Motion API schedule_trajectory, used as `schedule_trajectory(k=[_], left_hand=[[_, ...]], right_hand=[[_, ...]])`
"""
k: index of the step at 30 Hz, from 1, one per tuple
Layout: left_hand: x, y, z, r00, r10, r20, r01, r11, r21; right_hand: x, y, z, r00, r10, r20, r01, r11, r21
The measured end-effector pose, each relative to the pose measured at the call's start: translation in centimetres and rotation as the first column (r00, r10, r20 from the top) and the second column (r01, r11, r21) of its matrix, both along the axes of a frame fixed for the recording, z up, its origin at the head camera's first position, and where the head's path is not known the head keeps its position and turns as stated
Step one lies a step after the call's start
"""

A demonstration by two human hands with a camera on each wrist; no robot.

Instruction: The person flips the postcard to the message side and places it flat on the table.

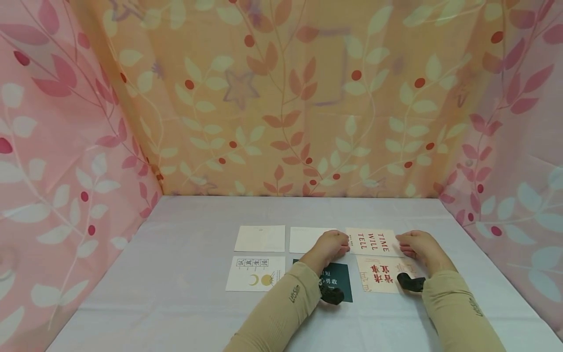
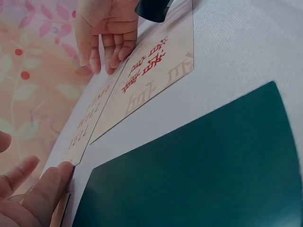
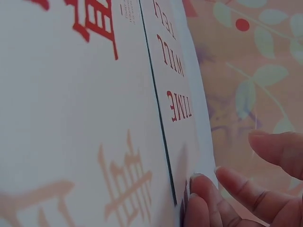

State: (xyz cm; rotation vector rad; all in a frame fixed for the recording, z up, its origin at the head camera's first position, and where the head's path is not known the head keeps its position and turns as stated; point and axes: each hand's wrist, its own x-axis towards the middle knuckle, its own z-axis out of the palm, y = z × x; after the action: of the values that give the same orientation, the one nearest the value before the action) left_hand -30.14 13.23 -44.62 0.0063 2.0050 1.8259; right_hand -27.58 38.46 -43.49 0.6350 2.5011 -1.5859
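Note:
My left hand (image 1: 329, 247) is at the left edge of a cream card with red English capitals (image 1: 371, 242). In the left wrist view, its fingertips (image 2: 65, 171) touch that card's corner, the fingers extended. Across from it, my right hand (image 1: 422, 249) is at the card's right edge. The right wrist view shows its fingers (image 3: 203, 187) low beside this edge, thumb raised apart. Just below lies a cream card with red Chinese characters (image 1: 380, 275), a narrow seam between the two. The left forearm partly hides a dark green card (image 1: 343, 281) with white characters.
To the left lie two blank-looking white cards (image 1: 260, 238) (image 1: 310, 239) in the upper row. Below the first is a white card with a gold moon and sun (image 1: 252, 274). A white cloth (image 1: 154, 293) covers the table; patterned curtains (image 1: 281, 98) enclose three sides.

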Motion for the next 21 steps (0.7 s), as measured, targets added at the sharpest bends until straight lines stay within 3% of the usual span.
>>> schedule_trajectory(k=[11,21], left_hand=[[-0.04,0.07,-0.25,1.000,0.002,-0.016,-0.002,1.000,-0.006],[0.05,0.05,0.26,1.000,0.006,-0.012,-0.006,1.000,-0.017]], right_hand=[[0.00,0.27,0.01,1.000,0.002,0.014,-0.002,1.000,0.011],[0.04,0.23,0.11,1.000,-0.022,-0.006,0.022,0.999,0.036]])
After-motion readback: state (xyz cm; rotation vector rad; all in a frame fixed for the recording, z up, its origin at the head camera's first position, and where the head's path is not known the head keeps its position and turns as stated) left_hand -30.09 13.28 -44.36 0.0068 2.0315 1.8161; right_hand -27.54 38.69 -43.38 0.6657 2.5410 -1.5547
